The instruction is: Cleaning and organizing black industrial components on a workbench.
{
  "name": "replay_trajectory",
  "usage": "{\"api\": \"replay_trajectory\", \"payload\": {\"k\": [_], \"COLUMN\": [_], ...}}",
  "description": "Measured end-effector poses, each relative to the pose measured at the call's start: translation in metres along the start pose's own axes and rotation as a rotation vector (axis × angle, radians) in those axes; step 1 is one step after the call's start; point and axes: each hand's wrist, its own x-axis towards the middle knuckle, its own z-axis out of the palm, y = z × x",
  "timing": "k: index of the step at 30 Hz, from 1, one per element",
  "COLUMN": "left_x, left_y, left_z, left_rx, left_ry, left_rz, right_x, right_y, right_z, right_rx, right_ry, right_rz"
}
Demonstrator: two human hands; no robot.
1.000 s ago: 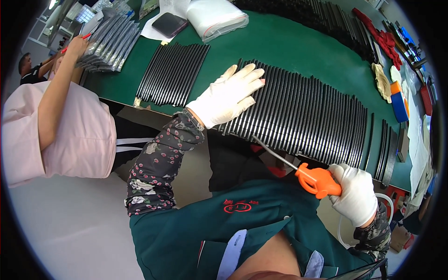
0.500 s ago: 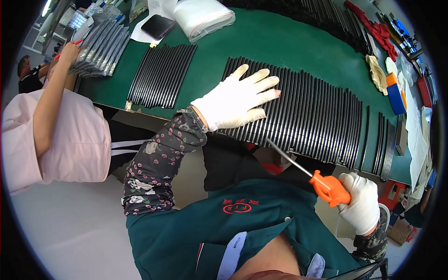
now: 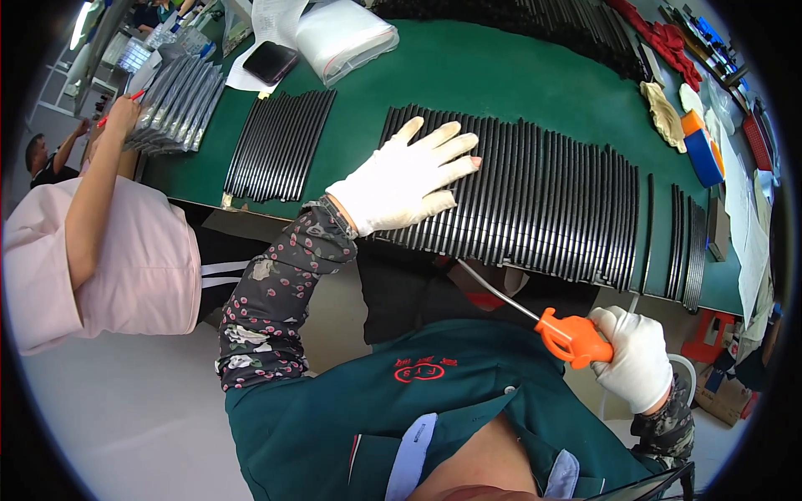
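Note:
My left hand point(image 3: 409, 179), in a white glove, lies flat with fingers spread on the left end of a long row of thin black strips point(image 3: 551, 200) laid side by side on the green table point(image 3: 484, 75). My right hand point(image 3: 637, 357), also gloved, grips the orange handle of a tool point(image 3: 572, 336) with a thin metal shaft. That tool is held below the table's near edge, in front of my green jacket, its tip pointing up and left under the strips.
A second batch of black strips point(image 3: 280, 146) lies to the left, with a dark phone point(image 3: 269, 61) and clear bags point(image 3: 344, 35) behind. A person in pink point(image 3: 100, 250) works at my left over grey strips point(image 3: 171, 104). Tape rolls point(image 3: 702, 150) and red cloth point(image 3: 664, 37) sit far right.
My left hand slid a little further right onto the strip row and flattened. My right hand with the orange tool dropped lower and pulled back from the table edge.

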Motion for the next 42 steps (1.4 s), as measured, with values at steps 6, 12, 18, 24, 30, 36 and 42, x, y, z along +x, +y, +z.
{"api": "replay_trajectory", "payload": {"k": [6, 12, 18, 24, 30, 36, 42], "left_x": [0.011, 0.034, 0.039, 0.040, 0.079, 0.106, 0.100], "left_y": [0.002, 0.012, 0.012, 0.013, 0.007, -0.007, -0.008], "left_z": [-0.008, 0.005, 0.000, -0.001, -0.003, 0.026, 0.029], "left_rx": [-0.017, -0.027, 0.002, -0.015, -0.059, -0.208, -0.125], "left_ry": [0.049, -0.030, -0.058, -0.121, -0.015, 0.038, 0.054], "left_rz": [0.030, 0.067, 0.067, 0.057, -0.013, -0.185, -0.043], "right_x": [-0.009, -0.019, -0.028, -0.039, -0.045, -0.048, -0.048], "right_y": [0.006, 0.010, 0.021, 0.034, 0.035, 0.037, 0.041], "right_z": [-0.002, 0.005, 0.001, 0.009, 0.013, 0.017, 0.020], "right_rx": [0.012, 0.098, 0.151, 0.126, 0.134, 0.168, 0.164], "right_ry": [0.053, -0.002, 0.109, 0.149, 0.160, 0.137, 0.139], "right_rz": [0.061, 0.073, 0.129, 0.176, 0.198, 0.202, 0.198]}}
